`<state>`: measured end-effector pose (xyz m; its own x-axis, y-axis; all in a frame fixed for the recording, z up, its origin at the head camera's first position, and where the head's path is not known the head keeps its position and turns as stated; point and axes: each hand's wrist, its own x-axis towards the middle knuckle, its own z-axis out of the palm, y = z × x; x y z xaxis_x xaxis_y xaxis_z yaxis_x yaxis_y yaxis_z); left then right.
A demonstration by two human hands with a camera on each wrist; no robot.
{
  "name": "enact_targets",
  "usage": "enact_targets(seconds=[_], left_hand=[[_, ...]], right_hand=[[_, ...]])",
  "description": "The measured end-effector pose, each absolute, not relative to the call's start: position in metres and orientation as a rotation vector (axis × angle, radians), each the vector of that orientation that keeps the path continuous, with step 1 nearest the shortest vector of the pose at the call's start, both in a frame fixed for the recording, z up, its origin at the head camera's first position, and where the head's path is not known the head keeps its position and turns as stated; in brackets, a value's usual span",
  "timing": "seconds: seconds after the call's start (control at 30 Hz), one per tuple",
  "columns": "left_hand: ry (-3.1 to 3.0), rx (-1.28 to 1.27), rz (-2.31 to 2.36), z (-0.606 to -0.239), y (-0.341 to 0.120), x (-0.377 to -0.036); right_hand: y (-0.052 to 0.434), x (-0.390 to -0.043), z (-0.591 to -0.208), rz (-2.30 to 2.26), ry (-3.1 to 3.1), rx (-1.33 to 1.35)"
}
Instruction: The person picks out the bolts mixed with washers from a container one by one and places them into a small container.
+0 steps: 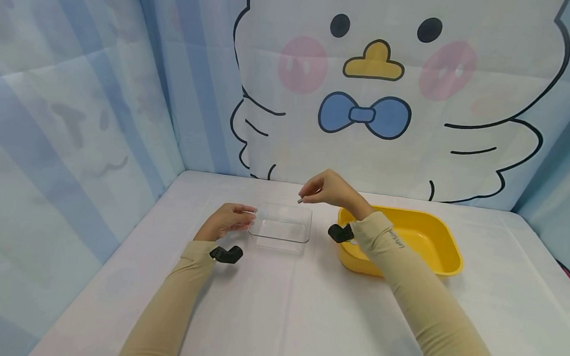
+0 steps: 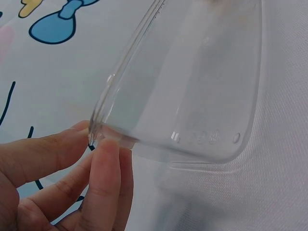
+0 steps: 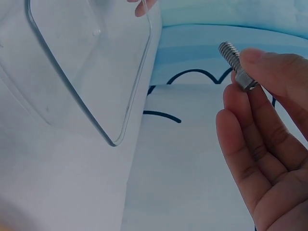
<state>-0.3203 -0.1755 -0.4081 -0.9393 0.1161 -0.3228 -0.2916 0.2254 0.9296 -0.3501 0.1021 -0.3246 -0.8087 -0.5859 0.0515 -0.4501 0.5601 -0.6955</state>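
A transparent rectangular container (image 1: 279, 239) stands on the white cloth left of centre. My left hand (image 1: 227, 218) pinches its rim at the left side, thumb on one face and fingertips on the other, as the left wrist view shows close up. Between the thumb and fingers of my right hand (image 1: 330, 189) is a small silver bolt (image 3: 237, 65), its threaded end sticking out past the fingertips. In the head view this hand hovers beyond the container's far right corner, with the bolt near that corner.
A yellow plastic basin (image 1: 449, 259) sits to the right, partly hidden under my right forearm. White cloth covers the table (image 1: 257, 307). A patterned curtain (image 1: 287, 140) rises behind and along the sides.
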Motion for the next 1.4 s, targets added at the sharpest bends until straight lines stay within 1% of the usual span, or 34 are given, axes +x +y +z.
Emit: enact_targets(seconds=[0.4, 0.63, 1.4], left_hand=[[2.179, -0.250, 1.755, -0.408, -0.173, -0.323], [2.176, -0.244, 1.759, -0.408, -0.173, -0.323], [2.191, -0.267, 1.756, -0.407, -0.172, -0.322]], right_hand=[[0.093, -0.350, -0.332, -1.140, 2.576, -0.869], [0.089, -0.351, -0.336, -1.169, 2.552, -0.838], [0.078, -0.347, -0.334, -1.168, 2.543, -0.884]])
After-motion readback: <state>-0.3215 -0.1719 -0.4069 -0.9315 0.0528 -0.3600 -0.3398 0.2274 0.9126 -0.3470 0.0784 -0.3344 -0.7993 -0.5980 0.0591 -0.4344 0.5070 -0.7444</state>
